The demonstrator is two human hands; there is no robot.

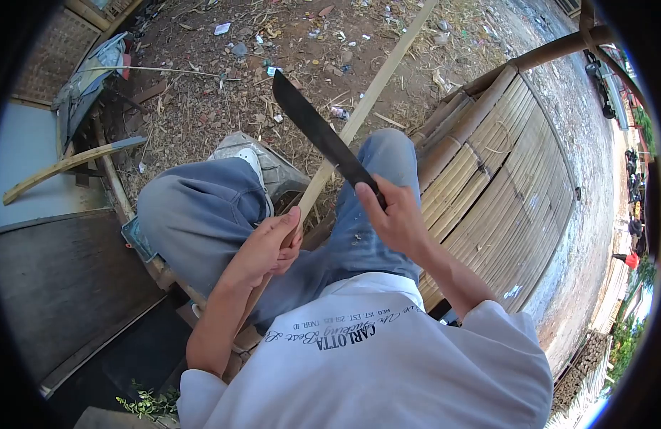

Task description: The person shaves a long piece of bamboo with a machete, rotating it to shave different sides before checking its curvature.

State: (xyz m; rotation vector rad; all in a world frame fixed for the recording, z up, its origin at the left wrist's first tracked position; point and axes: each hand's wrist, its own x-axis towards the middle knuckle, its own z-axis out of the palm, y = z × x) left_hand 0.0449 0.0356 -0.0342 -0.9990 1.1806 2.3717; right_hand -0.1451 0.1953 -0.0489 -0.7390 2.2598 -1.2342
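While the left hand (273,243) is wrapped around a long pale strip (380,75), the right hand (391,214) clasps the handle end of a dark machete (309,118). The strip runs away from the left hand, past the space between the hands and out over the littered ground (223,53); its other end passes back beneath the left forearm. Beyond the left hand, the blade crosses over the strip, though whether it touches cannot be told. A bamboo platform (516,186) lies to the right of the right hand. The step in hand looks like trimming or shaving the strip; the next move would call for a firm left grip and a shallow blade angle, its edge kept clear of the left fingers and both knees.
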